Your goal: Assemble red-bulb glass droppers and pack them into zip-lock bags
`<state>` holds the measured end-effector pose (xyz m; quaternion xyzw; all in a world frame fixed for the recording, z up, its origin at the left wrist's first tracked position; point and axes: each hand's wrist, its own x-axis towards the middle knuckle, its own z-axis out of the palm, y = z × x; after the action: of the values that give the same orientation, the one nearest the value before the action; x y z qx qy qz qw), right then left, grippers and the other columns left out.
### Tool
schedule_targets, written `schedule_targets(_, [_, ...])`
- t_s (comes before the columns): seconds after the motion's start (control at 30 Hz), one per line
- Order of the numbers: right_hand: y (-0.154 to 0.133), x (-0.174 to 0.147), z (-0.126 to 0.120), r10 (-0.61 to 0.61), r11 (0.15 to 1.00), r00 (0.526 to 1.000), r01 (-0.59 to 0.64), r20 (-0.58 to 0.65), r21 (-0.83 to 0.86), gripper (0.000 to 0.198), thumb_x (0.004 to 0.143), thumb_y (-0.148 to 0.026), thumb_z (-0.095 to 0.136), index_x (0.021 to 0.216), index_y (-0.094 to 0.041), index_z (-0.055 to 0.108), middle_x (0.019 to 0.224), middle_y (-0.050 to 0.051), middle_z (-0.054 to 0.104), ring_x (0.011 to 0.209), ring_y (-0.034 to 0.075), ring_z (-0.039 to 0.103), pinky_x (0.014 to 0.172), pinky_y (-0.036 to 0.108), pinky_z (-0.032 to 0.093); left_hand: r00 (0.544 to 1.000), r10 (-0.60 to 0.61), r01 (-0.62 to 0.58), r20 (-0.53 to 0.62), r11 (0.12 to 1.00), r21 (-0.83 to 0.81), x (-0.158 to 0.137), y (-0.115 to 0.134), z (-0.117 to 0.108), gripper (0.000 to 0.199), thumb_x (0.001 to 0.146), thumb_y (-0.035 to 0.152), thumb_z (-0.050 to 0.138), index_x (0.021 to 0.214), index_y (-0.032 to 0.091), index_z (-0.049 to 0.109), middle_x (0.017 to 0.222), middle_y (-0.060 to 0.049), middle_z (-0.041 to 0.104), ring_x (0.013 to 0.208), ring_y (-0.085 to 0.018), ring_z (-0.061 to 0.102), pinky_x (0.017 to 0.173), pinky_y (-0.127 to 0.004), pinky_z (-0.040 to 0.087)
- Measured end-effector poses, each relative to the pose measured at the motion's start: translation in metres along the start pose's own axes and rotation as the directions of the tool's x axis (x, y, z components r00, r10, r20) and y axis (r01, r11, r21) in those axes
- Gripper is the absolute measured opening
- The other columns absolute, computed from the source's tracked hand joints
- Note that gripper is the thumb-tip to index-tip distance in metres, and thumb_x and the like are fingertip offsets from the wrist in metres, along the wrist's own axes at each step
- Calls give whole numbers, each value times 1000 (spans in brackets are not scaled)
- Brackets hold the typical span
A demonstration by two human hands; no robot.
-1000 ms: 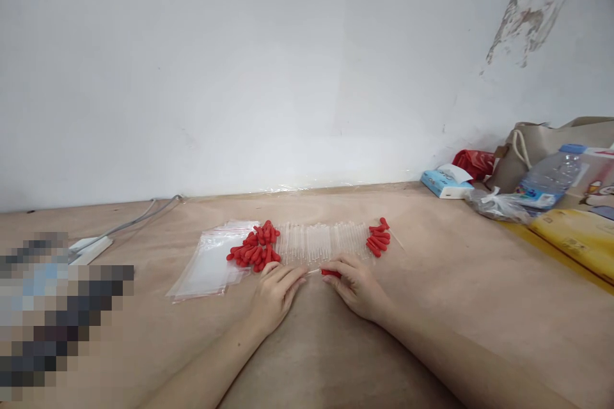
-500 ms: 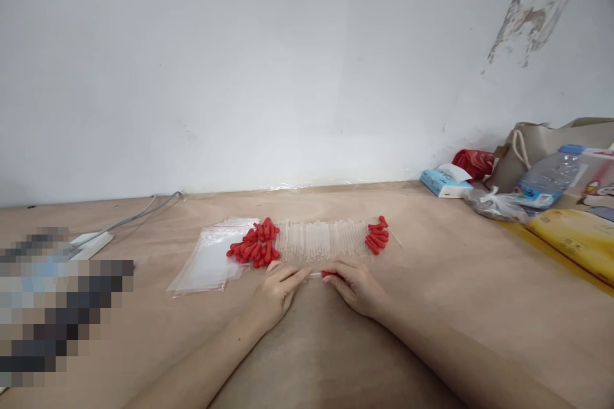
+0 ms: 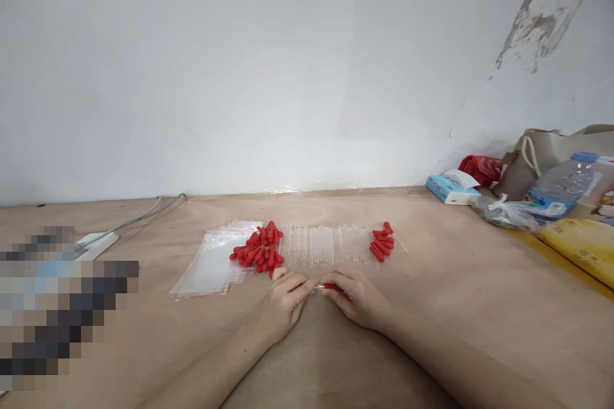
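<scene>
Cable, grey and thin (image 3: 144,216), runs over a flat white box (image 3: 103,244) at the far left, where pixelation hides part of the surface (image 3: 455,307). To its right lies a stack of clear zip bags (image 3: 204,265), its upper right side meeting a loose heap of red rubber bulbs (image 3: 259,255).

Just below the heap, the left hand (image 3: 288,297) pinches a slim clear tube (image 3: 320,287) between thumb and fingers. Above both hands, many more clear tubes (image 3: 326,244) lie side by side in a row. The tube in the left hand points into a single red bulb (image 3: 332,287), which the right hand (image 3: 357,297) grips between thumb and forefinger; how far the tube sits inside, I cannot tell.

At the row's right end, a few red bulbs (image 3: 382,246) are grouped, the topmost near a thin stem slanting down to the right. Farther right come a blue tissue pack (image 3: 448,190), red plastic (image 3: 482,169), a knotted clear bag (image 3: 508,212), a beige bag (image 3: 519,176), a blue-capped bottle (image 3: 561,182) and a yellow package (image 3: 582,246).
</scene>
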<state>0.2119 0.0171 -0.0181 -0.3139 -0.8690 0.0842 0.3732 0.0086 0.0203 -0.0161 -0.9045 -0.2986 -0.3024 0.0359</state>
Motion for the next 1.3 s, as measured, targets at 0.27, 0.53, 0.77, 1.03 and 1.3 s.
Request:
schedule_targets(0.27, [1, 13, -8, 210, 937, 973, -174, -92, 302, 15, 81, -29, 52, 91, -21, 59, 82, 3, 62, 75, 14, 58, 70, 28, 46, 994, -105, 103, -43, 994, -35, 7, -1, 2, 28, 88, 22, 42, 116, 21, 49, 88, -4, 61, 80, -15, 54, 81, -34, 34])
schedule_targets(0.53, [28, 26, -79, 674, 599, 708, -357, -211, 716, 33, 62, -43, 69, 84, -20, 59, 68, -1, 58, 61, 12, 55, 59, 26, 46, 945, -312, 313, -103, 950, -5, 3, -10, -11, 47, 83, 31, 48, 126, 20, 32, 112, -9, 51, 104, -23, 45, 90, -40, 34])
schedule_targets(0.77, [105, 6, -133, 762, 648, 527, -620, -378, 442, 33, 66, -42, 64, 87, -18, 59, 61, -1, 56, 58, 12, 53, 56, 25, 43, 976, -194, 201, -97, 977, 74, 8, -2, -11, 29, 82, 26, 48, 110, 20, 50, 104, -8, 55, 99, -23, 47, 91, -42, 31])
schedule_targets(1.03, [163, -19, -87, 734, 633, 581, -773, -351, 45, 40, 71, -41, 53, 98, -14, 63, 61, 3, 60, 56, 15, 55, 52, 25, 39, 975, -215, 218, -54, 974, 64, 9, 0, -14, 20, 81, 23, 48, 100, 22, 55, 99, -6, 57, 96, -21, 48, 92, -43, 27])
schedule_targets(1.3, [159, -23, -87, 686, 691, 644, -722, -338, 27, 36, 75, -45, 46, 83, -16, 66, 71, 5, 65, 59, 14, 54, 54, 25, 39, 976, -214, 216, -42, 974, 61, 8, -2, -14, 16, 81, 23, 48, 94, 22, 58, 97, -5, 58, 95, -21, 49, 93, -44, 25])
